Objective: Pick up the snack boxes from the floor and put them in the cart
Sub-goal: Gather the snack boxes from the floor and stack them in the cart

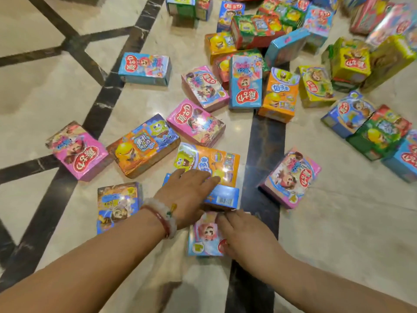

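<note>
Two bare hands on cartoon-printed cardboard snack boxes scattered over a polished marble floor (67, 71).

The left hand (189, 195), fingers straight and flat, rests on a blue box (222, 197) beside an orange box (209, 163). The right hand (246, 236) lies on a light-blue box (204, 236); whether its fingers grip the edge, I cannot tell.
</note>
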Motion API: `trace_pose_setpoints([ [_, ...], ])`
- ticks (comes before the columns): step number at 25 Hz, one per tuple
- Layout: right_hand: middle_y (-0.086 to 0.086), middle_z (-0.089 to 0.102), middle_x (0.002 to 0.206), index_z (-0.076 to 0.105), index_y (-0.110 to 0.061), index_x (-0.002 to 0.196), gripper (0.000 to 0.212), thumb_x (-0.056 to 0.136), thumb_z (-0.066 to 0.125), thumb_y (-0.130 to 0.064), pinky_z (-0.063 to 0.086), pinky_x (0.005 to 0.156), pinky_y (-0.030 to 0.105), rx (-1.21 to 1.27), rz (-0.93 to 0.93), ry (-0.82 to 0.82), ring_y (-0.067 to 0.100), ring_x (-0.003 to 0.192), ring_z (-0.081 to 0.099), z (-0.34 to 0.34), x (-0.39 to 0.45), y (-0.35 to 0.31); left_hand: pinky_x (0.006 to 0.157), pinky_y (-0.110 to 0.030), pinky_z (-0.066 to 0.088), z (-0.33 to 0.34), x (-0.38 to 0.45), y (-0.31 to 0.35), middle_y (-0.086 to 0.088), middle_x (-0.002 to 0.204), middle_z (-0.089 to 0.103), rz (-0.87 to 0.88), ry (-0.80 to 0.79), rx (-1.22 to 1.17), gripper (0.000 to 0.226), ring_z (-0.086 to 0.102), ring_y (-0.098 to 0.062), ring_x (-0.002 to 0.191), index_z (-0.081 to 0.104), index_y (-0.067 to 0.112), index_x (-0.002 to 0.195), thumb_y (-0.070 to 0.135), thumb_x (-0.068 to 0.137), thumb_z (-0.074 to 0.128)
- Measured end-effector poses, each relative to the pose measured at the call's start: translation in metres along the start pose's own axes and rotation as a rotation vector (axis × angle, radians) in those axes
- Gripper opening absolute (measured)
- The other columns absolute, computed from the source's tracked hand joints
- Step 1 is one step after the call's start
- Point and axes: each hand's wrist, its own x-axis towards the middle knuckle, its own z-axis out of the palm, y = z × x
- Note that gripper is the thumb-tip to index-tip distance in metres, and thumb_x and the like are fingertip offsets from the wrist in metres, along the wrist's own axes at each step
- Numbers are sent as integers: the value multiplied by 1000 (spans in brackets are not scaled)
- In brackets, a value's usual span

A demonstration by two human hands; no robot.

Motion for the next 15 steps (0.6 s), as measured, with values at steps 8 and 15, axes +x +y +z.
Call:
trace_pose_setpoints([
  [8, 7, 58, 104, 58, -13, 118, 83, 51, 83, -55, 43, 77, 34, -1, 118, -151, 25, 95, 54, -10, 17, 1, 95, -36, 40, -19, -1, -9, -1, 131, 54, -287, -90, -256, 69, 50, -28, 120, 40, 26, 139, 47, 74, 41],
  [15, 6, 48, 120, 39, -17, 113, 47, 80, 68, -35, 43, 82, 32, 450, 322, -307, 25, 109, 52, -32, 8, 2, 91, -26, 41, -63, -29, -28, 0, 118, 56, -414, 32, -777, 71, 53, -17, 109, 47, 24, 128, 43, 61, 60],
])
